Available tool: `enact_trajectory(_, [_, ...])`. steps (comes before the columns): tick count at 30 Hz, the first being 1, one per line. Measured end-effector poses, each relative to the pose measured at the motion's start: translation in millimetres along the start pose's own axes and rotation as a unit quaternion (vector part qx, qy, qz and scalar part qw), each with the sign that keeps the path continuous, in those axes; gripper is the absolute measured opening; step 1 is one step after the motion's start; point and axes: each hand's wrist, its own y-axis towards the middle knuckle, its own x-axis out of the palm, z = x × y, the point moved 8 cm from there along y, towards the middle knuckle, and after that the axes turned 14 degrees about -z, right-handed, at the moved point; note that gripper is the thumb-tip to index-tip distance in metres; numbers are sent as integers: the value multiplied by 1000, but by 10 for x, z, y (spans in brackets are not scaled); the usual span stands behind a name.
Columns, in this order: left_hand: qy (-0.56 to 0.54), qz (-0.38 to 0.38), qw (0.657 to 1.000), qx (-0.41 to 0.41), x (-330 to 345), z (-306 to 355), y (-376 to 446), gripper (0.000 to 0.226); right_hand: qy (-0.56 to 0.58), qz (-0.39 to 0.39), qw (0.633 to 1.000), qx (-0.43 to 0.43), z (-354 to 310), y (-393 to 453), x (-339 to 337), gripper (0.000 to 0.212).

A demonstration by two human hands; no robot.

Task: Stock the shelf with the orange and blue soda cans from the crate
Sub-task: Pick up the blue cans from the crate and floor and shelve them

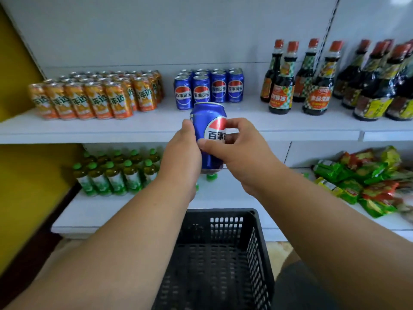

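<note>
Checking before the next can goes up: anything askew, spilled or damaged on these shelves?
No spills or damage visible. The snack packets at the lower right lie in a loose heap, unlike the neat rows elsewhere. The blue can, held by the left hand and right hand, is tilted, not yet shelved.

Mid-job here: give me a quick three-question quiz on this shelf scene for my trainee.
1. True or false: both hands grip the blue can.
2. Which group sits left of the blue cans on the shelf? A) orange cans B) dark sauce bottles C) green bottles
3. What does the visible part of the black crate hold?

Key:
1. True: left hand and right hand both hold it.
2. A, the orange cans.
3. No cans visible.
</note>
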Motion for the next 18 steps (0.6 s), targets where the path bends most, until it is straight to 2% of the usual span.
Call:
enact_trajectory(2, [-16,9,1000,-1,-78,67,-22,49,-9,13,1000,-10,-77,-4,126,65])
enact_trajectory(5, [-52,19,998,10,-195,167,-32,55,-3,-6,1000,-18,-137,50,264,59])
enact_trajectory(9, [-76,-9,997,14,-270,208,133,46,-19,-31,999,-15,-167,208,269,52])
enact_trajectory(15, [-9,8,1000,18,-249,244,509,44,-52,4,998,-19,-185,550,84,62])
enact_trajectory(18, [42,-1,997,59,-159,373,714,36,-83,44,994,-55,-237,750,-70,63])
